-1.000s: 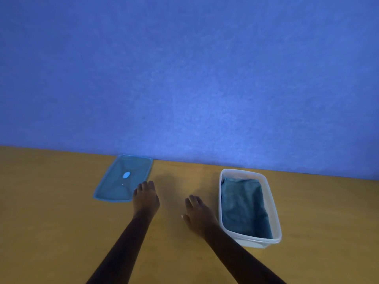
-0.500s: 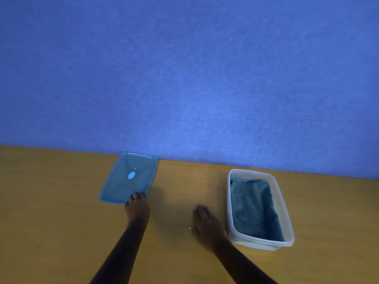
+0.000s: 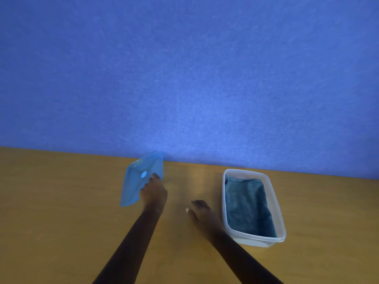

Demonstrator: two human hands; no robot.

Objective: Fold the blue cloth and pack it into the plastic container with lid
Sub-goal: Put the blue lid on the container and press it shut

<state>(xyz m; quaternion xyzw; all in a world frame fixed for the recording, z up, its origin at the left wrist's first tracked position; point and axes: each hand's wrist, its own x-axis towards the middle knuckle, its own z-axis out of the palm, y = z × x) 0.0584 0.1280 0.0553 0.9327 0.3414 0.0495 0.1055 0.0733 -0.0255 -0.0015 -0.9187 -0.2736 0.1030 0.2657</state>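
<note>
The folded blue cloth [image 3: 247, 203] lies inside the white plastic container [image 3: 275, 206] on the right of the wooden table. My left hand [image 3: 153, 192] grips the translucent blue lid [image 3: 135, 181] by its right edge; the lid is tilted up off the table. To the left of the container, my right hand [image 3: 202, 213] rests over the table with its fingers relaxed and nothing in it.
The wooden table [image 3: 61, 212] runs back to a blue wall [image 3: 184, 78]. Nothing else stands on the table.
My left hand has reached the lid, taken hold of it and tilted it up off the table. My right hand has stayed beside the container.
</note>
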